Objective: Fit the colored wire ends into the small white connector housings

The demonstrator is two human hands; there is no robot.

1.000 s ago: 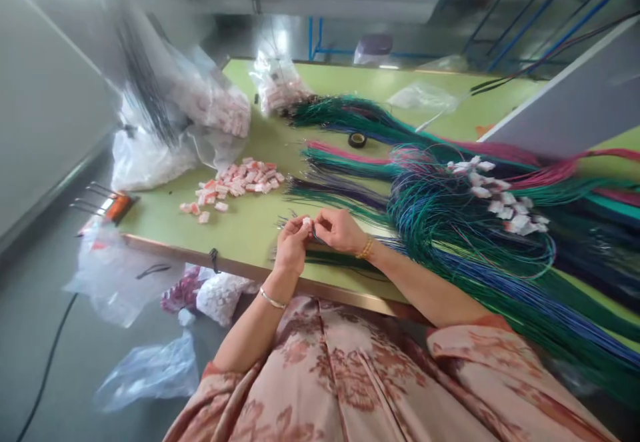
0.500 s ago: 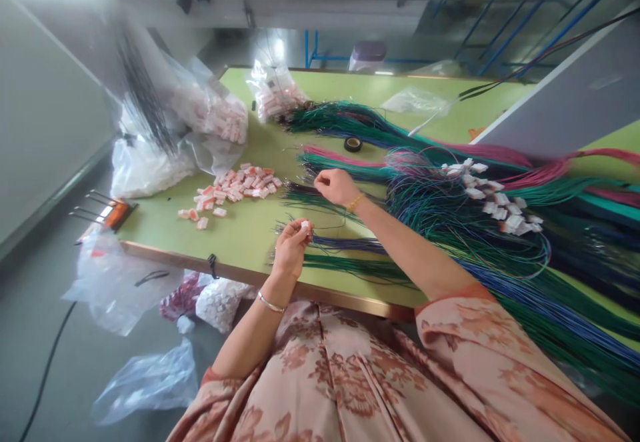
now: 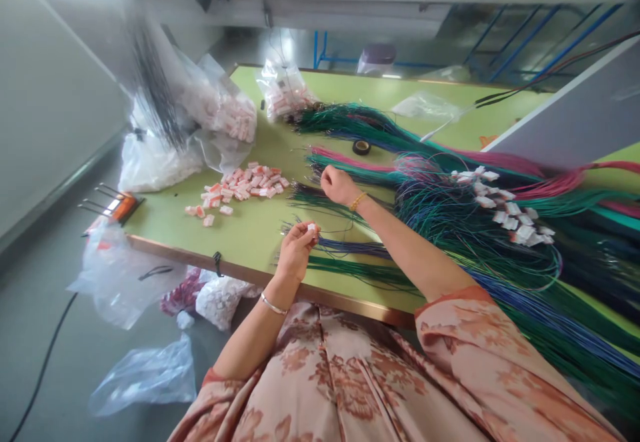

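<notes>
My left hand (image 3: 295, 253) is closed near the table's front edge, pinching a small white connector housing (image 3: 313, 228) between thumb and fingers. A thin dark wire (image 3: 345, 230) loops to the right of this housing. Farther back, my right hand (image 3: 340, 187) has its fingers curled together at the tips of the pink and green wires (image 3: 350, 163). Whatever those fingers grip is hidden. Dark wires (image 3: 320, 197) lie just below the right hand, and blue wires (image 3: 355, 247) and green wires (image 3: 350, 267) run rightward beside the left hand.
Loose white-and-orange housings (image 3: 245, 182) are heaped on the green table (image 3: 170, 222). Bags of housings (image 3: 223, 112) stand behind them. A black tape roll (image 3: 361, 147) lies beyond the right hand. Wired housings (image 3: 513, 212) rest on the tangled wires at right. A pronged orange fixture (image 3: 123, 209) sits at the left corner.
The view has shifted slightly, so the table appears farther right. The right fingers tilt a little further down at the wire tips. My left hand keeps the connector housing.
</notes>
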